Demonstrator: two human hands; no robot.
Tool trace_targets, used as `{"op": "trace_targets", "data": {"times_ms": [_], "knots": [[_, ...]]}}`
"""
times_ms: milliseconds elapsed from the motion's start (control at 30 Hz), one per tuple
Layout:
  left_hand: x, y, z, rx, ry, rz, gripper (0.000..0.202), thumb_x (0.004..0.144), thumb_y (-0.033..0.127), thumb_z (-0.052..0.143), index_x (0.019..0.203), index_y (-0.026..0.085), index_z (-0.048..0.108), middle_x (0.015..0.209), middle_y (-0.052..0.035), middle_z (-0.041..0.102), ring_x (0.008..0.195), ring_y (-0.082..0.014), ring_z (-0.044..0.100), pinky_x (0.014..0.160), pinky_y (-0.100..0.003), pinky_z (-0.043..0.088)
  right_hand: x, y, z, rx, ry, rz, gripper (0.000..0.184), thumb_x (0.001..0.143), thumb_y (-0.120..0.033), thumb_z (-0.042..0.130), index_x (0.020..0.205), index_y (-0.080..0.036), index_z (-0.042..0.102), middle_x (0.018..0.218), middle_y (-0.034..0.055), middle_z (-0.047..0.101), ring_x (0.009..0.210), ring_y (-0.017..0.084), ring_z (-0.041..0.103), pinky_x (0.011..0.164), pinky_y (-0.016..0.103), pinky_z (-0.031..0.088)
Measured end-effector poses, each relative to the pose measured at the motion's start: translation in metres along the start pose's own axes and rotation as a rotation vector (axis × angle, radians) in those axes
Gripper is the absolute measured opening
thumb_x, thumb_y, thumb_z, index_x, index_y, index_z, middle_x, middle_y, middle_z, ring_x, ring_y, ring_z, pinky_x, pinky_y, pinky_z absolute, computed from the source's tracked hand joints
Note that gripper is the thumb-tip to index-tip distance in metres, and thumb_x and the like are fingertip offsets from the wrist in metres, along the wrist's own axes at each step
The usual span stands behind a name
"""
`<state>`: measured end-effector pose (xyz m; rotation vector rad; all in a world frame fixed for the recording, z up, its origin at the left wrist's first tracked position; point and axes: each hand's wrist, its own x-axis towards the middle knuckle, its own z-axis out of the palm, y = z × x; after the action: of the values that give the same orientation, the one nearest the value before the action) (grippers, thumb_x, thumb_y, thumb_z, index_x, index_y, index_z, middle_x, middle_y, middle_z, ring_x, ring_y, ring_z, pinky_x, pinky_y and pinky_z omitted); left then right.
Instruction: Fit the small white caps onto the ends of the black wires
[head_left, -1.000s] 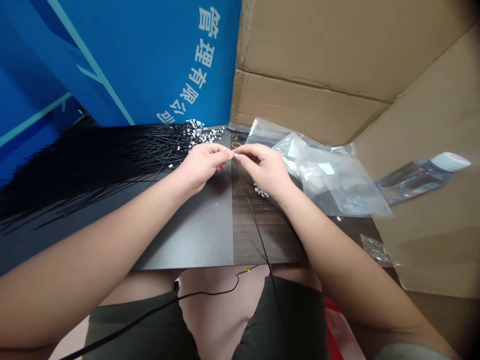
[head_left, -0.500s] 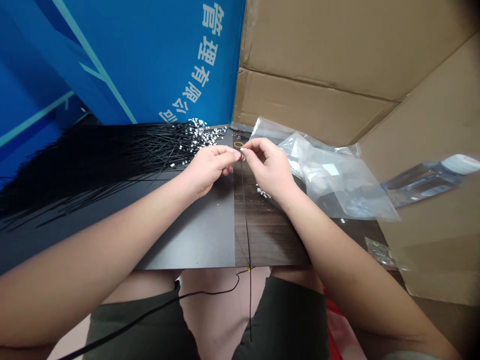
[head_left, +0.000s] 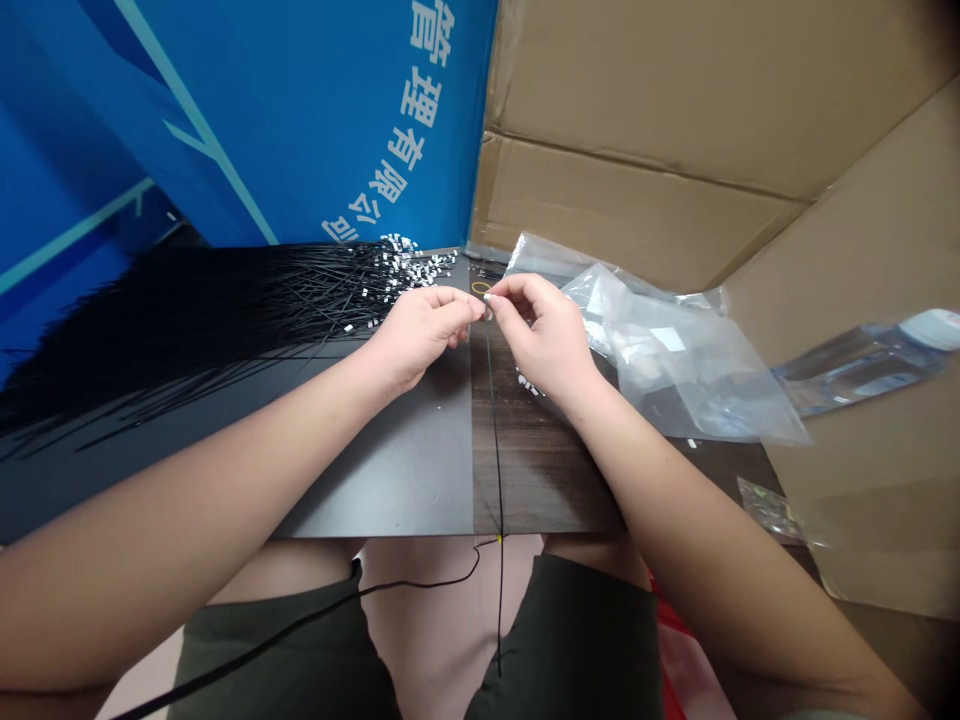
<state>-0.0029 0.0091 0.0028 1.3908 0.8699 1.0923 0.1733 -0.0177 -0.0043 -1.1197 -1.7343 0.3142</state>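
My left hand (head_left: 416, 330) and my right hand (head_left: 541, 335) meet fingertip to fingertip above the dark board (head_left: 390, 470). Both are pinched on the top end of one thin black strand (head_left: 496, 470), where a tiny white piece (head_left: 489, 300) shows between the fingers. The strand hangs straight down over the board's near edge, past my lap. A large fan of similar black strands (head_left: 187, 320) with small white tips (head_left: 397, 265) lies to the left. A few loose white pieces (head_left: 527, 384) lie under my right wrist.
Clear plastic bags (head_left: 675, 360) lie right of my hands. A water bottle (head_left: 870, 360) lies on its side at far right. Cardboard walls (head_left: 675, 130) stand behind and right, a blue printed panel (head_left: 300, 120) at back left. A black cable (head_left: 360, 595) crosses my lap.
The strand, slanted to the lower right a second ago, now hangs straight down. Both hands shifted slightly right and stay pinched together at its top.
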Motion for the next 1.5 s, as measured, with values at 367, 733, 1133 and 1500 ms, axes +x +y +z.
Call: {"op": "trace_targets", "data": {"times_ms": [367, 733, 1133, 1500], "knots": [[-0.001, 0.0, 0.0, 0.008, 0.0, 0.006, 0.013, 0.072, 0.028, 0.078, 0.066, 0.019, 0.07, 0.066, 0.0001, 0.059, 0.062, -0.0121, 0.047, 0.062, -0.029, 0.038, 0.0, 0.001, 0.0, -0.003, -0.009, -0.02, 0.01, 0.102, -0.027, 0.058, 0.097, -0.025, 0.067, 0.098, 0.0023, 0.074, 0.089, 0.019, 0.066, 0.085, 0.037, 0.05], [0.001, -0.004, -0.003, 0.165, 0.044, 0.068, 0.014, 0.077, 0.028, 0.074, 0.068, 0.018, 0.069, 0.067, -0.0002, 0.06, 0.064, -0.0132, 0.047, 0.064, -0.03, 0.037, 0.0, 0.002, 0.001, -0.048, -0.029, -0.018, 0.01, 0.102, -0.027, 0.058, 0.097, -0.025, 0.067, 0.101, 0.0038, 0.075, 0.09, 0.021, 0.066, 0.087, 0.038, 0.051], [-0.002, 0.0, -0.003, 0.293, 0.056, 0.113, 0.014, 0.078, 0.029, 0.072, 0.071, 0.017, 0.072, 0.071, -0.0014, 0.066, 0.067, -0.0144, 0.053, 0.068, -0.03, 0.041, 0.0, 0.005, 0.003, -0.034, -0.041, -0.009, 0.01, 0.101, -0.023, 0.058, 0.095, -0.024, 0.065, 0.101, 0.0042, 0.076, 0.097, 0.022, 0.068, 0.093, 0.038, 0.051], [-0.003, 0.007, -0.002, 0.412, 0.03, 0.138, 0.014, 0.08, 0.028, 0.066, 0.071, 0.017, 0.067, 0.067, 0.0, 0.06, 0.063, -0.014, 0.047, 0.064, -0.03, 0.038, 0.0, 0.003, 0.003, -0.026, -0.042, 0.0, 0.009, 0.101, -0.023, 0.057, 0.094, -0.023, 0.064, 0.101, 0.0054, 0.075, 0.097, 0.022, 0.067, 0.094, 0.038, 0.051]]}}
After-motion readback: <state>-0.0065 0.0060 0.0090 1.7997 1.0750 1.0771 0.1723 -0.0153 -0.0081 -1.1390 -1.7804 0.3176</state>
